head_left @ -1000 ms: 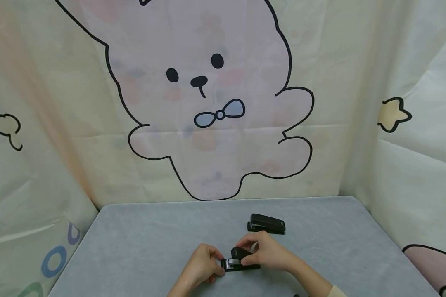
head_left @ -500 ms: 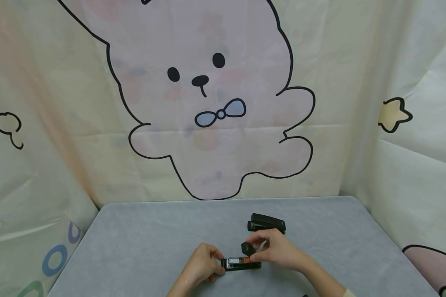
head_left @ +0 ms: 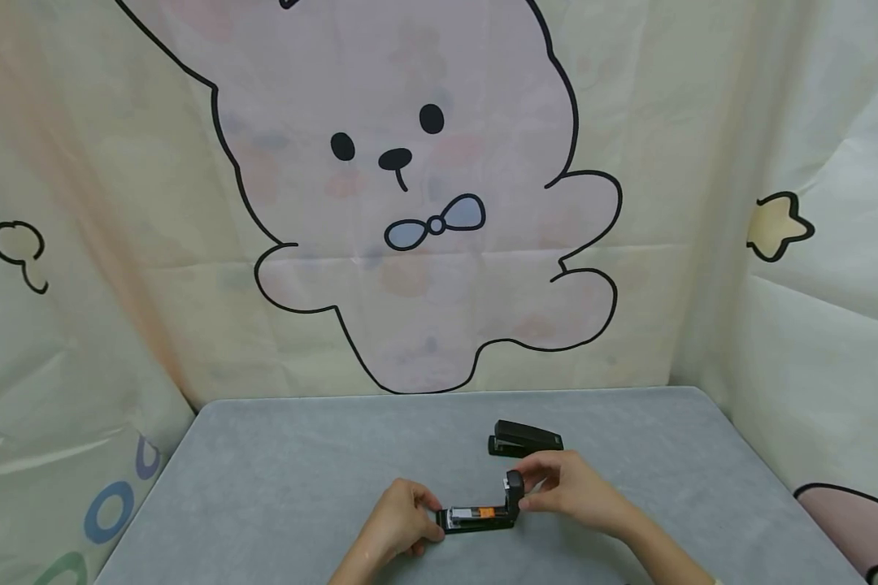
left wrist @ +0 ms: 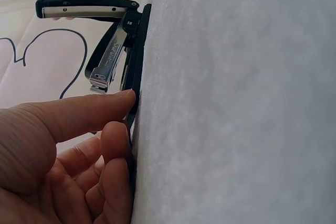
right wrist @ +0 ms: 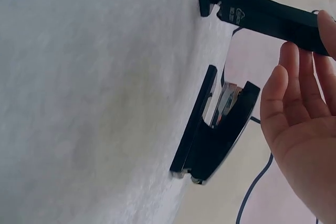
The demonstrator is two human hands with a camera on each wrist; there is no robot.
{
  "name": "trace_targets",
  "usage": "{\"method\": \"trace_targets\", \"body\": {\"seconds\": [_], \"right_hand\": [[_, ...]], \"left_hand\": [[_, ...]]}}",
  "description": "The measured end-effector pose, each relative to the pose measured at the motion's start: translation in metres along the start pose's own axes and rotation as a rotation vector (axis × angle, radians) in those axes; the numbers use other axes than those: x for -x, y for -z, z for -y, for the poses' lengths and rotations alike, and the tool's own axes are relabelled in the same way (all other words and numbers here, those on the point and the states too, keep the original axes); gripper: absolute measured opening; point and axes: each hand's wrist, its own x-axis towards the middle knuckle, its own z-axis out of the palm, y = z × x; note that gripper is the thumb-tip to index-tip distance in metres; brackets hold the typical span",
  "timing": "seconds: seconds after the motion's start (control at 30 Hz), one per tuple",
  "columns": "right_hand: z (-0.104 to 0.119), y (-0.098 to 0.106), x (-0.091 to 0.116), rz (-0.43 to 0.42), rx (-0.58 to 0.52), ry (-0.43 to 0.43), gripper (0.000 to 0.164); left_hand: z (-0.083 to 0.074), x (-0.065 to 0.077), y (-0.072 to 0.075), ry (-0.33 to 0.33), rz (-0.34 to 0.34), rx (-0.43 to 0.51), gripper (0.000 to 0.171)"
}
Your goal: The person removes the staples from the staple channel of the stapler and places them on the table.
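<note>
A black stapler (head_left: 475, 526) lies on the table with its top cover (head_left: 515, 490) swung up to stand about upright at the hinge end. My left hand (head_left: 404, 520) pinches the front end of its base between thumb and fingers. The cover's free end is held by my right hand (head_left: 574, 494), thumb on one side and fingertips (right wrist: 289, 53) on the other. In the left wrist view the silver staple magazine (left wrist: 110, 61) tilts up from the base. An orange part (head_left: 487, 513) shows along the magazine in the head view.
A second black stapler (head_left: 524, 439), its cover down, lies behind the right hand. The grey cloth-covered table (head_left: 300, 463) reaches back to a printed curtain (head_left: 424, 325), with more curtain (head_left: 812, 366) at the sides.
My right hand has moved right and slightly up, swinging the stapler's cover back from above the magazine to upright and baring the orange part. The left hand has stayed at the base.
</note>
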Motion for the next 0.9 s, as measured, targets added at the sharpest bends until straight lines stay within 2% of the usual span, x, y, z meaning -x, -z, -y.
{"method": "trace_targets", "body": {"seconds": [0.27,0.63,0.9], "right_hand": [[-0.004,0.01,0.008,0.002,-0.025,-0.015,0.041],[-0.016,0.019,0.018,0.003,-0.094,-0.061,0.044],[-0.028,0.023,0.025,-0.01,-0.072,-0.076,0.045]], "left_hand": [[0.001,0.0,0.0,-0.019,0.0,0.01,0.028],[0.0,-0.001,-0.002,0.006,-0.004,0.003,0.029],[0.001,-0.001,-0.002,0.011,-0.005,-0.004,0.028]]}}
